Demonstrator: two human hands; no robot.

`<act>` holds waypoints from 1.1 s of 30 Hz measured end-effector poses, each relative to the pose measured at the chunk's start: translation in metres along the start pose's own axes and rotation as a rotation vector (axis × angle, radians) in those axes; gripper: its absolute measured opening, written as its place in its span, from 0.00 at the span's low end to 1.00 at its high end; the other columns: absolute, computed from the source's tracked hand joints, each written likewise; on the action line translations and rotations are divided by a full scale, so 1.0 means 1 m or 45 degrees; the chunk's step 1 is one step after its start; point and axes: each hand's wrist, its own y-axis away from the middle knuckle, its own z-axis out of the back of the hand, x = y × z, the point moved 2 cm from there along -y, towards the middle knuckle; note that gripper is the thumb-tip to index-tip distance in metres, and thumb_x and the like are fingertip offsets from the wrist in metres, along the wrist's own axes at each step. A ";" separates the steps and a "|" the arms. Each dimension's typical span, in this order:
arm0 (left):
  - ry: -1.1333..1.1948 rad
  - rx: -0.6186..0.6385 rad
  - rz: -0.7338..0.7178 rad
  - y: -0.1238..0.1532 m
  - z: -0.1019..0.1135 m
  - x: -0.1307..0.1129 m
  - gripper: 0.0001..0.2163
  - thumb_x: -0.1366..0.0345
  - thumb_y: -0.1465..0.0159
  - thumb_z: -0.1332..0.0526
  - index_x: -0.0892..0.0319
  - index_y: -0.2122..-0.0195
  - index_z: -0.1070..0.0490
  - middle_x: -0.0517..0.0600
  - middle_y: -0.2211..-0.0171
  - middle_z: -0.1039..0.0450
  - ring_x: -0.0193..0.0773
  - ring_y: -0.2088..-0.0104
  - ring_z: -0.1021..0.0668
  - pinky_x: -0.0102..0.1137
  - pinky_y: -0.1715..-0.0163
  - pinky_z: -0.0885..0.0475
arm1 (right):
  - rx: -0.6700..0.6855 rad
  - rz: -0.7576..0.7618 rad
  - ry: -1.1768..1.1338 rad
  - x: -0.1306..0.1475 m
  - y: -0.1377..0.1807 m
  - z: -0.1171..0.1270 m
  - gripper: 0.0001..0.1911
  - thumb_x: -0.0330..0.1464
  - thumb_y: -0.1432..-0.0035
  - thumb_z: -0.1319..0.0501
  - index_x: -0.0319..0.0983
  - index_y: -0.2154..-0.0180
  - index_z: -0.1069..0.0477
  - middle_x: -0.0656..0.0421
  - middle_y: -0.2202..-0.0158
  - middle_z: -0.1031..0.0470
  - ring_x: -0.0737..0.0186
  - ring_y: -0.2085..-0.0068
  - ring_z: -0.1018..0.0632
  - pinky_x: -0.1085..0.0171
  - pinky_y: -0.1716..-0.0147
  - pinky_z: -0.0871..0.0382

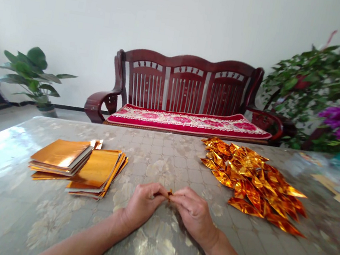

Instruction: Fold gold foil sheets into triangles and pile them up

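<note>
My left hand [143, 202] and my right hand [194, 213] meet at the middle of the table, fingers pinched together on a small folded piece of gold foil paper [170, 193]; only a tip of it shows between the fingertips. To the left lie stacks of flat gold foil sheets [78, 163]. To the right lies a pile of folded gold foil pieces [255, 184], long and pointed.
The table [152, 244] has a glossy patterned top. Behind it stands a dark red wooden bench [188, 92] with a red cushion. A potted plant [34, 75] is at the left, green and purple plants [338, 93] at the right. Some flat items [339, 189] lie at the table's right edge.
</note>
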 end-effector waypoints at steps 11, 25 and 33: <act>0.105 -0.047 0.012 0.012 -0.004 -0.003 0.09 0.74 0.41 0.39 0.56 0.72 0.21 0.44 0.74 0.20 0.32 0.73 0.21 0.24 0.69 0.29 | -0.079 -0.155 -0.125 0.009 0.001 0.000 0.10 0.29 0.35 0.40 0.45 0.59 0.19 0.59 0.68 0.22 0.65 0.67 0.21 0.69 0.67 0.25; -0.005 -0.091 -0.116 -0.007 0.008 0.006 0.08 0.71 0.36 0.40 0.55 0.66 0.21 0.45 0.67 0.17 0.33 0.67 0.18 0.24 0.64 0.25 | -0.001 -0.079 0.142 -0.006 0.000 0.011 0.18 0.23 0.36 0.45 0.45 0.54 0.21 0.58 0.58 0.19 0.63 0.57 0.19 0.65 0.57 0.23; -0.066 -0.042 -0.054 -0.007 0.007 0.011 0.08 0.71 0.36 0.41 0.55 0.68 0.23 0.44 0.68 0.18 0.33 0.68 0.18 0.23 0.66 0.27 | -0.003 -0.081 0.199 -0.014 0.002 0.015 0.17 0.23 0.37 0.45 0.44 0.59 0.20 0.58 0.60 0.18 0.62 0.60 0.18 0.64 0.59 0.22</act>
